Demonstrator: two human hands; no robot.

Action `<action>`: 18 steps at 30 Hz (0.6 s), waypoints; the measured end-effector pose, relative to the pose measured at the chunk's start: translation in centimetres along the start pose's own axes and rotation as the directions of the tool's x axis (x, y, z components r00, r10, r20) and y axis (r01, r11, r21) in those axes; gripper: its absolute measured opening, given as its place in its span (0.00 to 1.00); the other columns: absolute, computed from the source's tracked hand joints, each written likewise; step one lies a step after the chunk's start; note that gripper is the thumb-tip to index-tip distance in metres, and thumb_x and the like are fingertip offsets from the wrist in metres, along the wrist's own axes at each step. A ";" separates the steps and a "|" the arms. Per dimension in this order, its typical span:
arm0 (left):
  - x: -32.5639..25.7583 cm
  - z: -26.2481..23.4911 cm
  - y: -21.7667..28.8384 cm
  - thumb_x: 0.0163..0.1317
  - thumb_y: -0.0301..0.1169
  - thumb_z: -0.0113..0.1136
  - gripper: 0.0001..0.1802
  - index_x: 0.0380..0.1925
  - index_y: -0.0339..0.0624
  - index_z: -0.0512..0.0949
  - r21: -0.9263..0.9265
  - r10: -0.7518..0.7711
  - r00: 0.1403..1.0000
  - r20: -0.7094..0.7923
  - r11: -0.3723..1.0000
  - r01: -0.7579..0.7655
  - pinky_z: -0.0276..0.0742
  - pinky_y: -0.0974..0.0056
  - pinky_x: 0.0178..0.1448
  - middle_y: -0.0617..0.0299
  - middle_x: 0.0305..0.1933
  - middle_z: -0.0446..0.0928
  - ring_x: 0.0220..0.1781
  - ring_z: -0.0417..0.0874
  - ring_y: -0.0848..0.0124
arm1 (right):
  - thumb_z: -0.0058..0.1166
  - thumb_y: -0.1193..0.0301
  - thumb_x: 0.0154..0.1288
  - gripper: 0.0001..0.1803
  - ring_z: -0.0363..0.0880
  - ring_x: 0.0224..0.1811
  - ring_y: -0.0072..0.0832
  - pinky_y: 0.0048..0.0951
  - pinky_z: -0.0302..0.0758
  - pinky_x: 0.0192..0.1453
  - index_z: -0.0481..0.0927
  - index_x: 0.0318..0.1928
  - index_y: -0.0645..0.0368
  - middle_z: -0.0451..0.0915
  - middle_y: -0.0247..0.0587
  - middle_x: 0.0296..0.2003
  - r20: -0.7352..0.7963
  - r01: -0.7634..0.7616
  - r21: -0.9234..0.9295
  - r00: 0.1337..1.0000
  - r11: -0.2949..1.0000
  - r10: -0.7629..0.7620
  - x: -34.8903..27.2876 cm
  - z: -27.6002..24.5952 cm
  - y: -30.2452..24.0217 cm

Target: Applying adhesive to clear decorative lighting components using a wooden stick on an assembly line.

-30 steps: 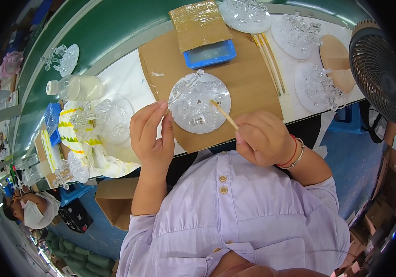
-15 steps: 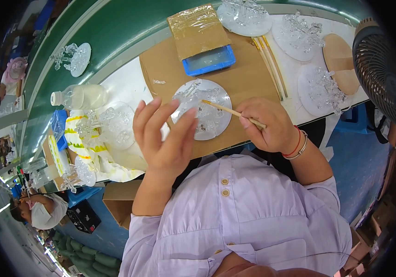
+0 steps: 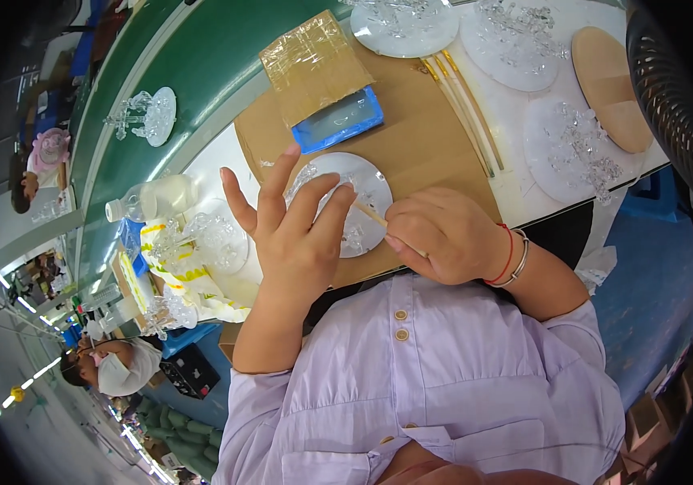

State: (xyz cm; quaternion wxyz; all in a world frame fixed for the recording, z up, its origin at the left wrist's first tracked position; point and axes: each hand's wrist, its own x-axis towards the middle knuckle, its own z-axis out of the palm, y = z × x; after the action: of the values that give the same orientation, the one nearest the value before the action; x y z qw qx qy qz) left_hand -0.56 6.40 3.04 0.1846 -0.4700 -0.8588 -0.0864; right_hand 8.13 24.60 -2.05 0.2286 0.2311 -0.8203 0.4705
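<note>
My right hand (image 3: pixel 443 234) is closed around the handle of a thin paintbrush (image 3: pixel 372 215), which points up and left over a round clear disc (image 3: pixel 375 187). Clear pieces are grouped on this disc, and it lies on a brown cardboard sheet (image 3: pixel 411 105). Fingers spread, my left hand (image 3: pixel 298 222) hovers above the disc's left side. Its index and middle fingertips bend down to the brush's tip, which they hide. Contact there cannot be made out, and the left thumb is out of sight.
A blue tray (image 3: pixel 342 133) of cloudy liquid sits under a cardboard flap (image 3: pixel 314 61). Several brushes (image 3: pixel 468 113) lie at its right. More discs with clear pieces (image 3: pixel 569 149) stand around. A plastic bottle (image 3: pixel 156 198) and patterned cloth (image 3: pixel 193 271) are leftward; a black fan (image 3: pixel 670 121) stands far right.
My left hand has brought its bent fingertips to the brush's tip. My right hand has shifted slightly left and down with the brush. The whole view has turned a little.
</note>
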 end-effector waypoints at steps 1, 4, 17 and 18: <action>0.0 -0.1 -0.1 0.49 0.31 0.61 0.06 0.29 0.54 0.83 0.007 0.015 1.000 -0.002 1.000 -0.015 0.35 0.36 0.76 0.73 0.41 0.79 0.63 0.73 0.62 | 0.58 0.78 0.58 0.08 0.78 0.30 0.41 0.36 0.75 0.33 0.72 0.37 0.61 0.79 0.46 0.33 -0.009 -0.001 0.003 1.000 1.000 0.001 0.0 0.0 0.1; 0.3 -0.3 -0.1 0.49 0.31 0.60 0.09 0.32 0.53 0.83 0.023 0.042 0.999 0.020 0.999 -0.042 0.35 0.34 0.75 0.72 0.40 0.79 0.61 0.73 0.62 | 0.57 0.77 0.59 0.07 0.77 0.29 0.41 0.37 0.73 0.32 0.71 0.36 0.61 0.78 0.45 0.32 -0.007 0.012 0.025 1.000 1.000 -0.012 -0.1 0.3 0.3; 2.0 -1.8 0.5 0.49 0.27 0.57 0.15 0.39 0.42 0.81 0.154 0.152 0.946 0.288 0.967 -0.202 0.43 0.31 0.73 0.65 0.39 0.74 0.58 0.73 0.61 | 0.58 0.78 0.57 0.09 0.78 0.32 0.43 0.38 0.75 0.35 0.73 0.38 0.62 0.79 0.46 0.34 0.002 0.036 -0.017 0.999 0.999 -0.036 -0.1 0.0 -0.1; 2.0 -1.9 0.4 0.50 0.27 0.57 0.13 0.38 0.42 0.81 0.135 0.175 0.942 0.286 0.966 -0.221 0.43 0.30 0.73 0.65 0.38 0.74 0.58 0.73 0.61 | 0.58 0.78 0.57 0.10 0.79 0.32 0.43 0.38 0.75 0.36 0.73 0.38 0.62 0.79 0.47 0.34 0.010 0.018 -0.017 1.000 1.000 -0.018 -0.1 0.0 -0.1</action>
State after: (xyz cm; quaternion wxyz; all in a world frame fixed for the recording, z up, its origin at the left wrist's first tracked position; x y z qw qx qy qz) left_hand -0.74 7.51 5.58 0.1114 -0.5447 -0.8283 0.0694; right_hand 8.29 24.57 -2.02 0.2307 0.2388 -0.8232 0.4604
